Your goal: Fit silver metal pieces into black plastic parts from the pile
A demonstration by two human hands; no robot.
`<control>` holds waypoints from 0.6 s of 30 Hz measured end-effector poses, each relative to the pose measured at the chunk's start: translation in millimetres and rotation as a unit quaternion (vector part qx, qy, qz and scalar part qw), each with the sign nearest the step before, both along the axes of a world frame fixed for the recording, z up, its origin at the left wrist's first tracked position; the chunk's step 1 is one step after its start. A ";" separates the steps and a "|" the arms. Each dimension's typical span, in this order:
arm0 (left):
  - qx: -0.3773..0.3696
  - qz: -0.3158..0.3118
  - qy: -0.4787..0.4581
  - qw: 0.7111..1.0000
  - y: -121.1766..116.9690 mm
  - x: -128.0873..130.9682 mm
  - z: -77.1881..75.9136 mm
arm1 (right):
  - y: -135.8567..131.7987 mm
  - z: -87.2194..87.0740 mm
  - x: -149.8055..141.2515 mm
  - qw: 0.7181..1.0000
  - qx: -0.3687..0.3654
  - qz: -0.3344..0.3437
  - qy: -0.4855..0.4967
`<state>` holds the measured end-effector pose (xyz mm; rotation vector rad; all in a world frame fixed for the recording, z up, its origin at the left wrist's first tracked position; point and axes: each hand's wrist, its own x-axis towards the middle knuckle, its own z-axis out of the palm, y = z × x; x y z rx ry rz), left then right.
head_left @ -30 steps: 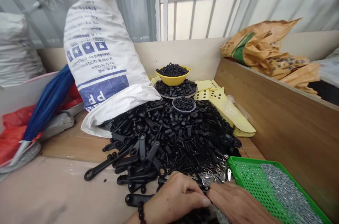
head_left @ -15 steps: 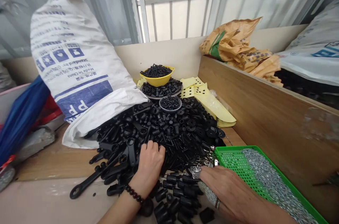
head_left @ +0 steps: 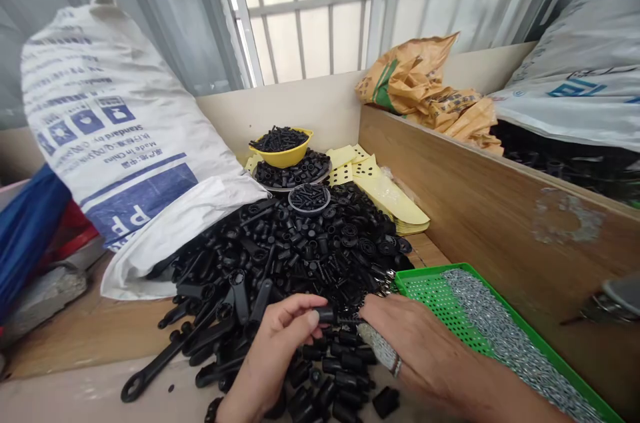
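Observation:
My left hand [head_left: 280,336] pinches a short black plastic cylinder [head_left: 326,315] between thumb and forefinger, held level in front of the pile. Facing it, my right hand [head_left: 415,333] is closed around a tool with a speckled grey, wrapped-looking handle [head_left: 381,347]; its working end is mostly hidden by the fingers. A thin dark piece seems to bridge the gap between the cylinder and my right fingertips. Below both hands lie several similar black cylinders [head_left: 345,363]. Behind them spreads a large heap of black plastic parts [head_left: 300,243].
A green perforated tray [head_left: 433,309] of small metal pieces stands at right, beside a wooden partition [head_left: 480,209]. A yellow bowl [head_left: 283,157] and a small clear bowl [head_left: 310,211] hold black parts. A white sack [head_left: 115,103] leans at left; yellow sheets [head_left: 395,199] lie behind.
My left hand has come up from the heap and turned, now with a black cylinder in its fingers near my right hand. The view has shifted slightly right.

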<state>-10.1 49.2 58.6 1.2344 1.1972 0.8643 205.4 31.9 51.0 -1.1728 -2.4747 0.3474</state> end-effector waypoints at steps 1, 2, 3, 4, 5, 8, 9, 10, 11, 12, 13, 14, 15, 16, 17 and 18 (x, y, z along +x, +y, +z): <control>-0.015 0.000 -0.024 1.000 -2.6 3.1 -0.4 | -0.2 -1.4 -0.1 1.000 0.004 0.002 -0.001; -0.023 0.000 -0.038 0.999 -4.6 5.6 -1.0 | -0.6 -3.2 0.0 1.000 0.009 0.005 -0.002; -0.028 -0.001 -0.046 0.999 -6.1 7.8 -1.7 | -1.2 -5.2 0.2 1.000 0.012 0.009 -0.003; -0.031 -0.003 -0.050 0.998 -7.5 9.5 -2.6 | -2.1 -7.1 0.4 1.000 0.013 0.013 -0.004; -0.034 -0.008 -0.052 0.998 -8.8 11.0 -3.9 | -3.1 -8.9 0.4 1.000 0.015 0.015 -0.006; -0.046 -0.021 -0.053 0.997 -12.9 14.8 -9.6 | -7.3 -11.3 -0.4 1.000 0.015 0.018 -0.005; -0.048 -0.022 -0.055 0.997 -14.2 15.9 -12.1 | -8.7 -11.1 -0.8 1.000 0.012 0.020 -0.002; -0.049 -0.021 -0.056 0.997 -15.5 17.0 -14.6 | -10.1 -10.5 -1.2 1.000 0.006 0.020 0.003; -0.049 -0.019 -0.056 0.997 -16.6 18.0 -17.0 | -11.2 -9.9 -1.5 1.000 -0.001 0.021 0.010; -0.048 -0.017 -0.057 0.997 -17.6 18.7 -19.0 | -12.2 -9.4 -1.8 1.000 -0.008 0.023 0.016; -0.049 -0.019 -0.060 0.997 -18.5 19.3 -20.7 | -13.0 -9.2 -1.9 0.999 -0.013 0.025 0.021; -0.047 -0.020 -0.062 0.997 -19.3 19.7 -21.9 | -13.6 -9.5 -2.0 0.999 -0.016 0.027 0.025; -0.045 -0.022 -0.062 0.997 -20.1 20.0 -22.7 | -14.2 -10.2 -2.0 0.999 -0.015 0.029 0.028; -0.039 -0.021 -0.061 0.997 -20.9 20.2 -23.2 | -14.8 -11.2 -2.1 0.999 -0.015 0.030 0.029; -0.030 -0.018 -0.057 0.998 -21.8 20.2 -23.4 | -15.5 -12.2 -2.3 0.999 -0.017 0.032 0.033; -0.015 -0.013 -0.053 0.998 -22.7 20.2 -23.4 | -16.1 -13.1 -2.6 0.999 -0.024 0.031 0.037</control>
